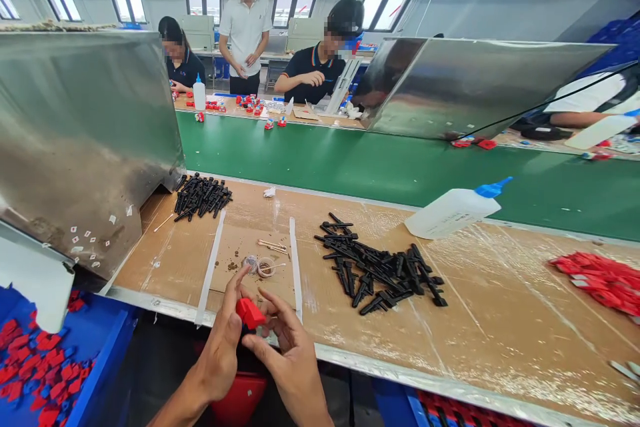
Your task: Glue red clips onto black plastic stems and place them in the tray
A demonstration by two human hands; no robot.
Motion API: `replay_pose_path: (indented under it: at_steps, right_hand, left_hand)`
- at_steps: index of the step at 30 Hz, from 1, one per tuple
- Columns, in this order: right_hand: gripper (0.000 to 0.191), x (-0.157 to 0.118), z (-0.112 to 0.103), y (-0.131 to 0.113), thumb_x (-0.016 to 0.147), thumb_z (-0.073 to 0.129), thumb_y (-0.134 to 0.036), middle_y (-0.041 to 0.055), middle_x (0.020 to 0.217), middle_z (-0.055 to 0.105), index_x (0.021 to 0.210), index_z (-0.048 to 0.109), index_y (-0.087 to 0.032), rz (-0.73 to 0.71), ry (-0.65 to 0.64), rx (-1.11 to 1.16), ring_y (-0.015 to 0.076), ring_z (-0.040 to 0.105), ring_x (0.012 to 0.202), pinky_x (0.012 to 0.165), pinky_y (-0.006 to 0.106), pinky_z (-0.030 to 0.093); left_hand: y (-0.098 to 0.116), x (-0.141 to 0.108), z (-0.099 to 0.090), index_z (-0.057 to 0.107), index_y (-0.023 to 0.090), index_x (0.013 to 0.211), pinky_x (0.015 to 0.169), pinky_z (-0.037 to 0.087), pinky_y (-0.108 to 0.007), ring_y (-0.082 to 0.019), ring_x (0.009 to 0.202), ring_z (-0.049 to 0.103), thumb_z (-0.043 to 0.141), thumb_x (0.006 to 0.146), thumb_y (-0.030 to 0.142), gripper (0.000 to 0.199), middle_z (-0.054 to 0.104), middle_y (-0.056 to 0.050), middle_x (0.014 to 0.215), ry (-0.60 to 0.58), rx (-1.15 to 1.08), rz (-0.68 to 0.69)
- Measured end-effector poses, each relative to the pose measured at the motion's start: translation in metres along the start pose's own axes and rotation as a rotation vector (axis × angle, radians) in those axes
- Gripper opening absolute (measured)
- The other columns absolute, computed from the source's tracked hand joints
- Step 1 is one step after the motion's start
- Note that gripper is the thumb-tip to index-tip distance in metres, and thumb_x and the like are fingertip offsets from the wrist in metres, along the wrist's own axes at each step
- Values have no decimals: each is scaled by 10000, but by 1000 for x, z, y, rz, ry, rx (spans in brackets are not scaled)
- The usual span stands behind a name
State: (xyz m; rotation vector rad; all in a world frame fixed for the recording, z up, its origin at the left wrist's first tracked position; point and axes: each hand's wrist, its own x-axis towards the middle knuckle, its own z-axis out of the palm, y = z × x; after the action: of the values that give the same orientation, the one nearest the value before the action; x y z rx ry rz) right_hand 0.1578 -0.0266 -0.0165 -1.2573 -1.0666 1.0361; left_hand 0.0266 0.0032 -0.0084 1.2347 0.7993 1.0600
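A small red plastic part is between my two hands, just over the table's front edge. My left hand holds it from the left, thumb and fingers against it. On its right side, my right hand has its thumb and fingers curved around the part's lower right, where something dark shows. Just beyond my hands lie a clear round dish, several swabs and a small silvery heap, on a cardboard sheet between two white tape strips.
Black parts lie in piles at the left and centre right. A white bottle lies tilted near the green belt. Red parts sit far right; a blue bin stands lower left. People sit and stand across the belt.
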Motion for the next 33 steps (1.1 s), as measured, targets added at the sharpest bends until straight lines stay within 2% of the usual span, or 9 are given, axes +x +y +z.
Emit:
replay_pose_path:
  at_steps: [3,5,7,10,14,19,25,29,33]
  right_hand:
    - [550,2,-10,-7,759,758,-481,74,1347,548,1271,625,-332,-71,-177,-134,260,522,1257,1060,372,433]
    - [453,1,-15,-10,821,692,-492,51,1456,457,1251,634,-360,-104,-271,-181,265,404,1371,1131,399,341]
    - [452,0,-20,-10,828,685,-486,42,1478,453,1260,619,-369,-170,-285,-179,266,371,1396,1152,419,308]
    - [470,-4,-28,-4,837,671,-489,41,1392,569,1285,588,-374,-255,-177,-89,262,416,1374,1131,430,353]
    - [494,-11,-40,4,789,714,-501,57,1256,679,1250,628,-348,-205,-32,38,288,574,1241,1018,426,495]
    - [569,-15,-46,6,742,757,-511,104,1305,650,1253,647,-286,-67,-58,87,318,622,1182,968,427,537]
    - [633,-15,-47,-1,638,829,-515,79,1207,713,1221,663,-331,-48,-79,144,296,676,1096,925,384,560]
    - [437,-17,-45,-2,662,828,-480,44,1000,777,1058,736,-320,-126,-34,131,261,713,1003,909,349,563]
    - [438,-19,-42,9,660,830,-481,58,978,778,1044,741,-290,-126,35,152,272,723,968,876,365,577]
  left_hand:
    - [-1,-3,-2,65,274,1555,1174,162,-460,-316,1407,272,276,916,664,778,319,-124,1520,-116,171,116]
    - [-1,-6,-1,-4,311,1549,1181,140,-469,-314,1438,206,285,902,683,801,227,-105,1564,-173,201,173]
    - [2,-9,0,-46,336,1539,1164,194,-488,-311,1408,272,297,888,704,823,258,-104,1544,-204,161,188]
    - [12,-13,1,81,345,1527,1093,328,-458,-277,1275,435,409,931,580,720,383,-109,1451,-187,206,152]
    - [23,-12,-2,388,332,1438,967,448,-365,-220,1051,565,512,948,353,507,543,-92,1295,-278,406,59]
    - [17,-12,-4,388,332,1467,1084,384,-399,-267,1290,496,541,935,311,554,513,-80,1443,-358,406,19]
    - [11,-20,5,371,312,1480,1012,452,-395,-283,1193,590,507,949,338,549,578,-87,1382,-337,452,-73]
    - [10,-22,11,446,211,1447,971,465,-361,-293,1161,611,437,973,308,484,598,-143,1348,-350,483,32]
    - [4,-22,14,598,203,1309,869,482,-340,-293,1012,651,476,955,316,390,685,-151,1166,-272,416,57]
